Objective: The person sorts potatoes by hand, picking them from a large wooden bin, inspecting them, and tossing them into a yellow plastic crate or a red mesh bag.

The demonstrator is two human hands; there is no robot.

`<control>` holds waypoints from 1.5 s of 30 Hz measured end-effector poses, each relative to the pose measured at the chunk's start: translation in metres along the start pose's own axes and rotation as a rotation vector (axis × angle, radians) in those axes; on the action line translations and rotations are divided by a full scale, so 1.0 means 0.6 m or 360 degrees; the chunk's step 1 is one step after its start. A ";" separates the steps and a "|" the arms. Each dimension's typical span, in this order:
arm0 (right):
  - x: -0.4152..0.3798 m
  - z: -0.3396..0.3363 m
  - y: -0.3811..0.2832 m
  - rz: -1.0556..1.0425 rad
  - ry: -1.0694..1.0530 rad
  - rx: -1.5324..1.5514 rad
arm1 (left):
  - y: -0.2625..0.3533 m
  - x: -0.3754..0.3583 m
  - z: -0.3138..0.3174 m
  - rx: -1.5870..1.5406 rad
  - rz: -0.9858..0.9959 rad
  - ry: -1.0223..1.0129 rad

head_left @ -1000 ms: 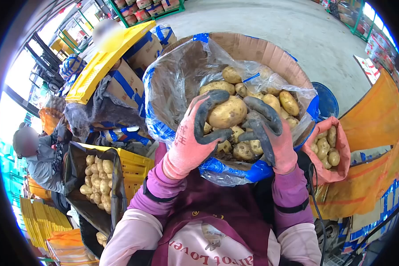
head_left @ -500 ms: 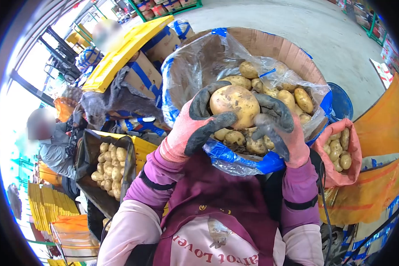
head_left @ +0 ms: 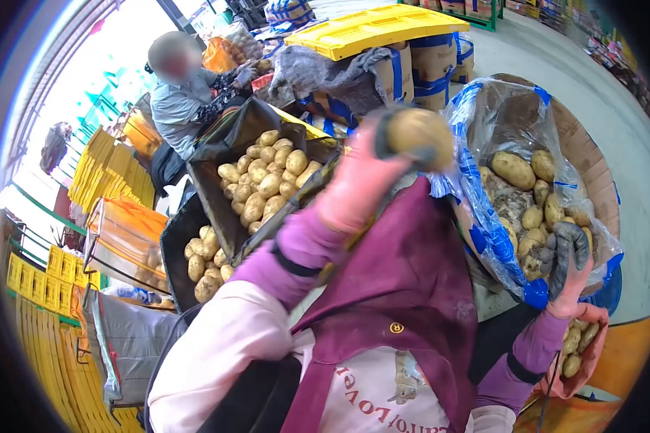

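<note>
Left hand up high, gloved fingers wrapped round one big potato, long axis roughly level. Down and to the left of it, close by, the dark tray of potatoes, tilted, well filled. Right hand low and far off to the other side, fingers spread loose, empty as far as visible, resting at the plastic-lined bin of potatoes.
</note>
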State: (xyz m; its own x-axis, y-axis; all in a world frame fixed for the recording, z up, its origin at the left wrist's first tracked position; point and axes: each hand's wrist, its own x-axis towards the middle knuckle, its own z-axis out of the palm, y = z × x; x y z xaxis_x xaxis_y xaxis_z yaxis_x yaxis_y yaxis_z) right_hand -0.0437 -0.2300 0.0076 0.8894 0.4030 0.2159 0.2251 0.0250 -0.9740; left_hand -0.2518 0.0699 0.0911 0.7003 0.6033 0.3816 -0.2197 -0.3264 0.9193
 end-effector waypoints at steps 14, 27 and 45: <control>-0.008 0.019 -0.024 0.0143 0.0149 0.0606 | -0.053 0.163 -0.184 0.1023 0.0157 -0.0271; -0.005 0.009 -0.035 -0.0019 0.0083 0.0061 | -0.322 0.360 0.481 0.2249 0.0376 -0.2037; 0.021 -0.030 0.073 -0.0374 0.0397 -0.0363 | -0.057 0.246 0.375 0.2564 0.1327 -0.1505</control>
State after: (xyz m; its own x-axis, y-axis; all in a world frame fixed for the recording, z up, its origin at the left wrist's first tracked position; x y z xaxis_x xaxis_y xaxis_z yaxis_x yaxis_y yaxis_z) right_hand -0.0156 -0.2402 -0.0313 0.8660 0.1760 0.4681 0.4914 -0.1249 -0.8620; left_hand 0.0119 0.0066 0.0942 0.9465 -0.3152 -0.0684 -0.3040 -0.8011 -0.5156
